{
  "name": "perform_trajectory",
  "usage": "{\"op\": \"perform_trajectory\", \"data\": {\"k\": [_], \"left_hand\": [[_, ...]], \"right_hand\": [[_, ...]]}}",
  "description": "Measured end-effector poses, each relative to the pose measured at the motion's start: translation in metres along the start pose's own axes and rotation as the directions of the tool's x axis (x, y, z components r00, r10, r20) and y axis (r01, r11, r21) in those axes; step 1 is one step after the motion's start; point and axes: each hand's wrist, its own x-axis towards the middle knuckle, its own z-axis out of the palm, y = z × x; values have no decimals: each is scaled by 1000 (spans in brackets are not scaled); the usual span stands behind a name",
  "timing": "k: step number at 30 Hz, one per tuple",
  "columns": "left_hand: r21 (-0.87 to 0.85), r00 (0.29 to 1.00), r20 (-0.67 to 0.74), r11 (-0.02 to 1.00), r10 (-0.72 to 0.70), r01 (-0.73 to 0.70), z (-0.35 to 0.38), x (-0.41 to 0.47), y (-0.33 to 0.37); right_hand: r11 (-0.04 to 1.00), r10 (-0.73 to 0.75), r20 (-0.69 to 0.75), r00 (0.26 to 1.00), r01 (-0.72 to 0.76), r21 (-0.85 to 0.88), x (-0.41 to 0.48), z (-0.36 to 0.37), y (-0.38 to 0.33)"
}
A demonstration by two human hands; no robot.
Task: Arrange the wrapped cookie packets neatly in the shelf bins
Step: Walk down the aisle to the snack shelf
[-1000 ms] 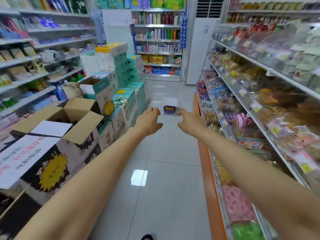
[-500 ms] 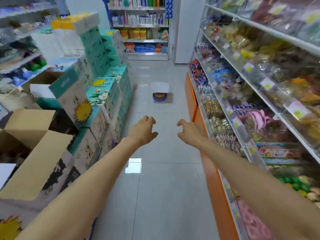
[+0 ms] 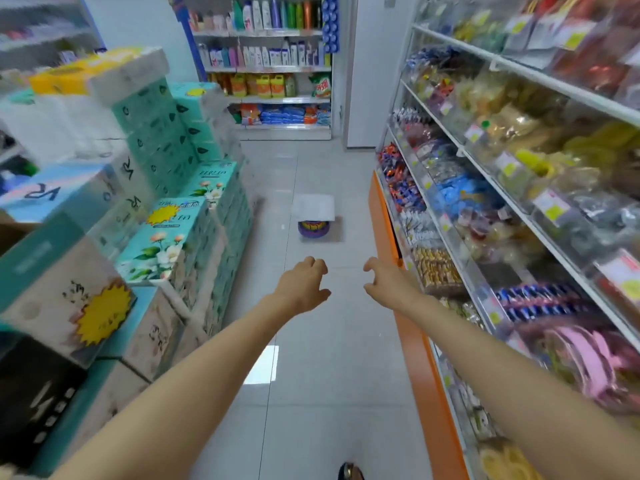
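Both my arms stretch forward over the aisle floor. My left hand [image 3: 303, 285] and my right hand [image 3: 388, 284] hang in the air side by side, fingers loosely curled, holding nothing. Clear shelf bins [image 3: 485, 216] full of wrapped snack and cookie packets run along the right. Small yellow-brown packets [image 3: 434, 270] fill the bin just right of my right hand. On the floor ahead lies a purple round container [image 3: 313, 227] with a white sheet [image 3: 314, 207] over it.
Stacked teal tissue cartons [image 3: 194, 216] and cardboard boxes [image 3: 65, 306] line the left side of the aisle. The right shelf has an orange base [image 3: 408, 320]. A far shelf [image 3: 270, 69] holds bottles and detergent. A shoe tip [image 3: 349, 472] shows at the bottom.
The view has advanced down the aisle; the purple container is nearer and the open cardboard box has left the view. Both hands stay stretched forward, empty, and sit lower in the frame.
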Motion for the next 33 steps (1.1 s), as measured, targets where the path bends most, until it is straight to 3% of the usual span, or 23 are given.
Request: {"op": "perform_trajectory", "data": {"k": [10, 16, 21, 27, 33], "left_hand": [[-33, 997, -7, 996, -78, 78, -48, 206, -63], [-144, 998, 45, 988, -44, 50, -71, 337, -130], [-134, 996, 78, 990, -41, 51, -89, 449, -177], [-134, 994, 105, 991, 29, -15, -106, 576, -188], [-87, 974, 215, 995, 75, -58, -89, 694, -183]], "right_hand": [[1000, -15, 63, 998, 14, 16, 224, -29, 17], [1000, -3, 122, 993, 4, -8, 371, -33, 26], [999, 43, 133, 990, -41, -15, 481, -52, 29], [988, 124, 82, 989, -130, 83, 587, -70, 45], [970, 208, 157, 965, -224, 90, 683, -66, 103]]}}
